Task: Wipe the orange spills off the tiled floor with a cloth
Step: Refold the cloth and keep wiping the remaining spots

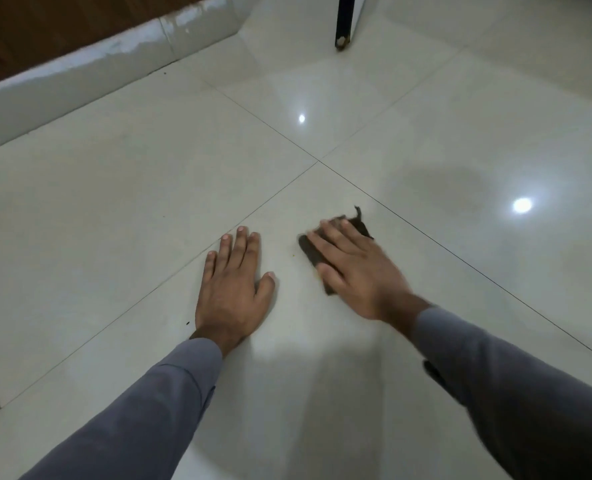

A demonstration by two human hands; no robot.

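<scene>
The right hand (351, 263) lies flat, fingers nearly straight and spread, pressing a dark brown cloth (313, 252) against the glossy pale tiled floor (114, 202); the hand is slightly blurred, and the cloth shows past the fingertips at 11 o'clock, beyond the knuckles at 1 o'clock where a frayed corner sticks up, and under the thumb at 7 o'clock. At 9 o'clock from that hand, near but apart from it, the left hand (234, 287) rests palm-down on the floor with fingers straight and close together and the thumb angled out toward 2 o'clock, holding nothing. Between the two hands, just beside the cloth's near-left edge, a few tiny orange specks (293, 253) mark the tile; they are too small to judge further. Both forearms wear grey sleeves (142, 410). Grout lines cross at 12 o'clock from the hands. Far off at 12 o'clock stands a black furniture leg (343, 22) with a chipped foot, and at 10 o'clock a white tiled skirting (80, 74) runs below a brown wooden panel (45, 22). Two bright light reflections shine on the tiles toward 1 and 3 o'clock.
</scene>
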